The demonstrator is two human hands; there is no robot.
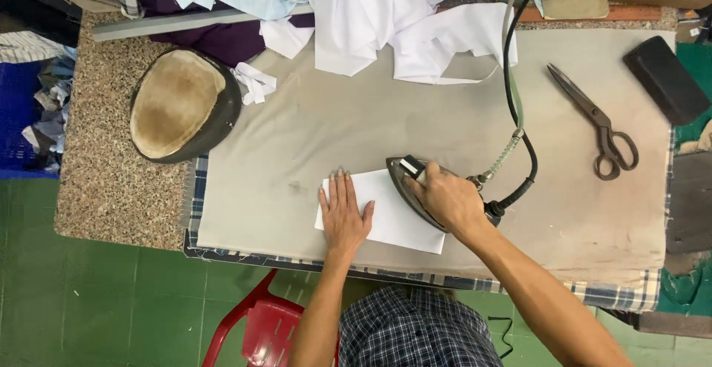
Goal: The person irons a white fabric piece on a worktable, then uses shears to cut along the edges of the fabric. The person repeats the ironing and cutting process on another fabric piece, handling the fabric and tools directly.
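You were pressing the flat white cloth piece [389, 215]: your left hand [343, 215] lay open on it, your right hand [445, 200] gripped the dark iron [406, 178], probably touching its right edge, needing a slow slide.

Tailoring workshop — iron [415, 189], scissors [597, 126]

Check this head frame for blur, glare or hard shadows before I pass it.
Head view: sharp across the pressing table, light even and soft; right hand gripping the dark metal iron and left hand flat on the white fabric piece cast only faint shadows; no glare; straight edges bow slightly near the frame's borders.
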